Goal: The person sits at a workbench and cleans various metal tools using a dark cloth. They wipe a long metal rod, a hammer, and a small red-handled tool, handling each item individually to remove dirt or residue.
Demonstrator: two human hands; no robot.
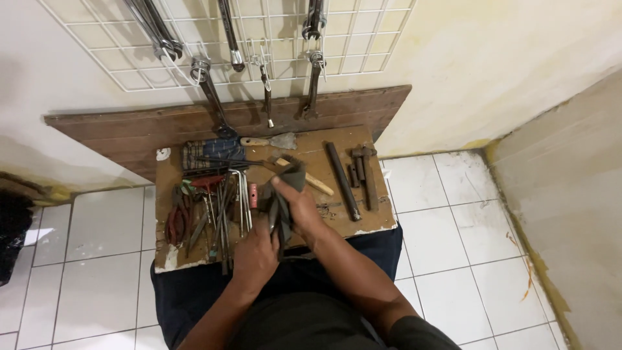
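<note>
A worn brown wooden surface carries red-handled pliers, a row of steel hex keys, a putty knife with a pale handle and a long dark metal bar. Steel wrenches hang on a white wire wall grid above white floor tiles.

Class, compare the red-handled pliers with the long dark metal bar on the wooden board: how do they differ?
The red-handled pliers lie at the board's left end among other tools; the long dark metal bar lies right of the hands, apart from that pile. The pliers have coloured grips and two crossing arms; the bar is one plain straight dark piece. The bar is longer. Both rest flat on the wooden board, untouched.
</note>
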